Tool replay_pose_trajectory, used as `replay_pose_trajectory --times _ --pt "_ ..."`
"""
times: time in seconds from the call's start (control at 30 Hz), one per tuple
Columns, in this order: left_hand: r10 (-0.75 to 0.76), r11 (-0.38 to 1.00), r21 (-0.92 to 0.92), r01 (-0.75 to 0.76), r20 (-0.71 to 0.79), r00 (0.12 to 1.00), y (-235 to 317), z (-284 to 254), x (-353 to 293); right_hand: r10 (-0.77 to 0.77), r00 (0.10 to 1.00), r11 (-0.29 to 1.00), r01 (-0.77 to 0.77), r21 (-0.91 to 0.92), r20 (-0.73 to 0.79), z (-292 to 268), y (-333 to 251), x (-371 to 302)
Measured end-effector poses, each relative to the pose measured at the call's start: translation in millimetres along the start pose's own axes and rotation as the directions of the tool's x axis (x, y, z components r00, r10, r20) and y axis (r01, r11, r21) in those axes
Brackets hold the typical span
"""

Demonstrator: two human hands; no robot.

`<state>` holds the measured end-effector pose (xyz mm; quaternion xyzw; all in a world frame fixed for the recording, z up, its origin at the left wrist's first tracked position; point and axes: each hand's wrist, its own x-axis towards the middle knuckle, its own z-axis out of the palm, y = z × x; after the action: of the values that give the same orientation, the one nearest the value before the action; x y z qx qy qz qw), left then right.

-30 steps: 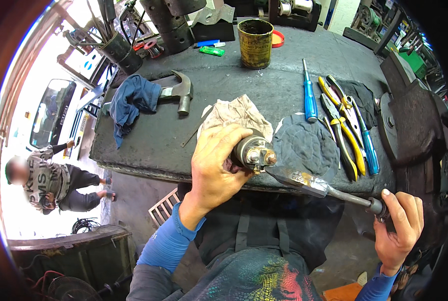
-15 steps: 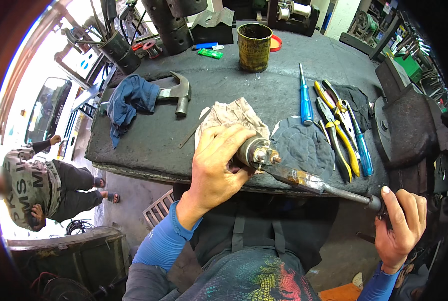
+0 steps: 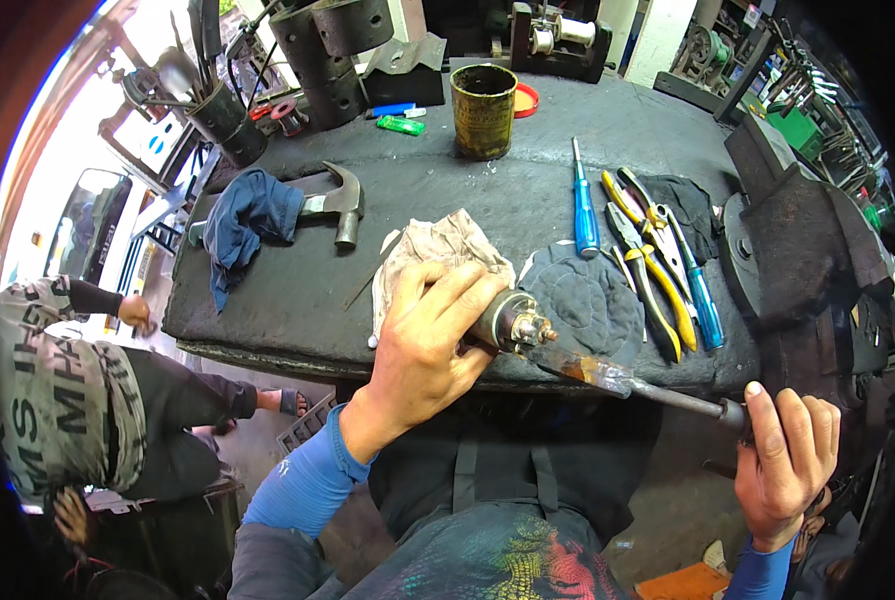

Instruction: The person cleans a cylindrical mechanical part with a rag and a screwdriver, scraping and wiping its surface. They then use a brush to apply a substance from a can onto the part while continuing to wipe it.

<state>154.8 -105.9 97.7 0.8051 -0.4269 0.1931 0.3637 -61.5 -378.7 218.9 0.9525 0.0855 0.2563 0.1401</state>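
My left hand (image 3: 427, 335) is closed round a cylindrical starter solenoid (image 3: 507, 322), its copper-coloured stud and metal terminals facing right. In my right hand (image 3: 785, 455) is the dark handle of a large soldering iron (image 3: 672, 398). The iron's broad, brown-stained bit reaches left to the solenoid's terminal end; whether it touches cannot be made out. Beneath and behind my left hand lies a beige rag (image 3: 447, 245). A round dark cloth pad (image 3: 582, 300) is on the bench just beyond the bit.
On the dark bench (image 3: 387, 170) are a claw hammer (image 3: 342, 205), a blue rag (image 3: 252, 215), a grimy tin (image 3: 484, 120), a green lighter (image 3: 400, 126), screwdrivers (image 3: 584, 215) and yellow-handled pliers (image 3: 657, 280). A vise (image 3: 802, 240) stands right. Another person (image 3: 77, 400) is at the left.
The view has shifted slightly, moving the bench things left in the picture. Both hands keep their grips, the iron still at the solenoid's end. The other person appears closer and larger.
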Motion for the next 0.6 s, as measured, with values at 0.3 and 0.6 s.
replay_pose_trajectory --times 0.3,0.6 --pt "0.034 0.997 0.059 -0.039 0.093 0.995 4.3 -2.5 4.1 0.065 0.997 0.997 -0.064 0.051 -0.034 7.4 -1.7 -11.6" --pt "0.045 0.998 0.030 -0.048 0.100 0.994 6.9 -2.6 11.6 0.138 0.990 0.985 -0.133 0.112 -0.037 17.8 0.2 -24.1"
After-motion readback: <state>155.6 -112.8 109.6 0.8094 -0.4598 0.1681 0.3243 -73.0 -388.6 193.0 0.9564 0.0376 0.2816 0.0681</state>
